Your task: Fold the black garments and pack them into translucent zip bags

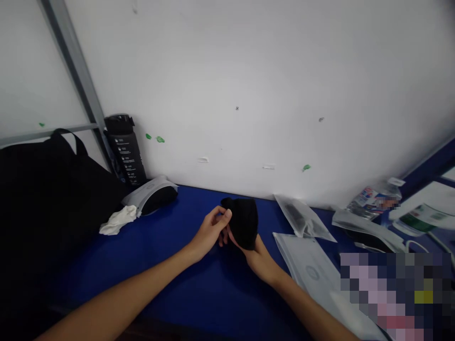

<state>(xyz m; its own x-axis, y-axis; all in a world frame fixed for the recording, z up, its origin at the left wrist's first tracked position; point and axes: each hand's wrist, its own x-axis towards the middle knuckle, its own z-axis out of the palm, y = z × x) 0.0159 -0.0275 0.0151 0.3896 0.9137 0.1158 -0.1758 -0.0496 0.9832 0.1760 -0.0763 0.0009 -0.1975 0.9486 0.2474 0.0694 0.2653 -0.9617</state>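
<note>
A folded black cloth item (243, 221) is held up over the blue tabletop (177, 293) in the middle of the view. Its exact kind does not show. My left hand (209, 233) pinches its left edge between thumb and fingers. From below and the right, my right hand (261, 261) supports it, with the fingers curled behind and partly hidden by the cloth. A flat frosted zip pouch (313, 270) lies to the right of my right hand. Behind it, against the wall, is a clear pouch (302, 220) with something dark inside.
At left stand a large black bag (60, 189) and a dark bottle (126, 154). Near them lie a frosted pouch with black contents (156, 194) and a crumpled white tissue (119, 220). A plastic water bottle (377, 199) and another pouch (369, 229) are at right.
</note>
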